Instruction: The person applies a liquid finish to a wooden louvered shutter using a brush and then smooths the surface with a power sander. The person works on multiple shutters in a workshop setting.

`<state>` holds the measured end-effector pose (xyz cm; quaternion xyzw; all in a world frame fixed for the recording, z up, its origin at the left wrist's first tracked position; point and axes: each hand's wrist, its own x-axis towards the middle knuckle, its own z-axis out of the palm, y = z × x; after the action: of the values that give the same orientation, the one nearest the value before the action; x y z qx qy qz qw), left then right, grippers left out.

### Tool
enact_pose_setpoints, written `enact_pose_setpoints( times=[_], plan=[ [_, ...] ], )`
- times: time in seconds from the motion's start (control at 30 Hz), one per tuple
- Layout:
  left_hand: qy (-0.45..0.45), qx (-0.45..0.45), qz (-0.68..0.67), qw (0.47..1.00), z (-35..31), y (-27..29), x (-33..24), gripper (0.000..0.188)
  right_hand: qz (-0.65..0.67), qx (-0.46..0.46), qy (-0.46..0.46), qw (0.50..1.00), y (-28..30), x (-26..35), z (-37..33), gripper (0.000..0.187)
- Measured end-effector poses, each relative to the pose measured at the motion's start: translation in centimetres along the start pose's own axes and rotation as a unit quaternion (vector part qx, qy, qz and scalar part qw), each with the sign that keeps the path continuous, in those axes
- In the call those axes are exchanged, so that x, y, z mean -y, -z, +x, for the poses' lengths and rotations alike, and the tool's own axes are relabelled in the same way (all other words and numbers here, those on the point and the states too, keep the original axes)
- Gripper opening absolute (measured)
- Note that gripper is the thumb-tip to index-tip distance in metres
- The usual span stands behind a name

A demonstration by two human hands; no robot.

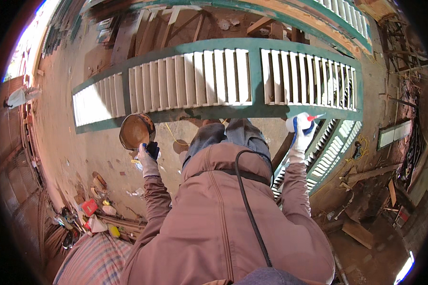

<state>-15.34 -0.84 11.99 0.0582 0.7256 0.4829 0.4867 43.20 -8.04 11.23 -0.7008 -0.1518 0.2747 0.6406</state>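
My left hand (150, 156), in a white and dark blue glove, is closed on the side of a round dark container (137, 132) with a brown inside. This container overlaps the near edge of a long green-framed louvred shutter (257, 76) with whitish slats. My right hand (303, 130), gloved in white and blue, grips a white squeeze bottle (290, 125) with a red and pale pointed nozzle (315, 117). The nozzle points right, over the shutter's near rail at its right part. Whether the tip touches the rail I cannot tell.
Another slatted shutter (335, 154) leans below the right end. More green-framed shutters (340, 14) lie at the far right. Timber pieces (171, 26) stand beyond the shutter. A yellow cord (361, 147) lies on the floor at right. Red and yellow items (89, 207) clutter the lower left.
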Motion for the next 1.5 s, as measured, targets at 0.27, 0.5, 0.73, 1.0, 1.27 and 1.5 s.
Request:
enact_pose_setpoints(
  times=[0.27,0.5,0.73,1.0,1.27,1.5],
  plan=[
    [0.019,-0.04,-0.052,0.998,-2.5,3.9,4.4,0.033,-0.046,0.055,-0.011,0.997,-2.9,2.2,3.3,0.054],
    [0.027,-0.087,-0.044,0.995,-6.9,4.6,8.4,0.031,-0.139,0.129,0.02,0.982,-3.6,-2.3,6.2,0.072],
    [0.052,-0.124,-0.148,0.98,-7.5,6.9,10.1,0.033,-0.151,0.208,0.058,0.965,-11.6,-2.3,5.0,0.07],
    [0.064,-0.191,-0.205,0.958,-3.1,12.9,8.1,0.028,-0.118,0.335,0.039,0.934,-25.2,-2.7,-4.8,0.065],
    [0.029,-0.246,-0.213,0.945,2.6,22.7,5.7,0.034,-0.111,0.467,0.025,0.877,-38.5,-2.8,-19.4,0.064],
    [0.043,-0.278,-0.151,0.948,5.5,26.2,2.9,0.034,-0.182,0.492,0.053,0.85,-42.3,-3.0,-23.5,0.061]
  ],
)
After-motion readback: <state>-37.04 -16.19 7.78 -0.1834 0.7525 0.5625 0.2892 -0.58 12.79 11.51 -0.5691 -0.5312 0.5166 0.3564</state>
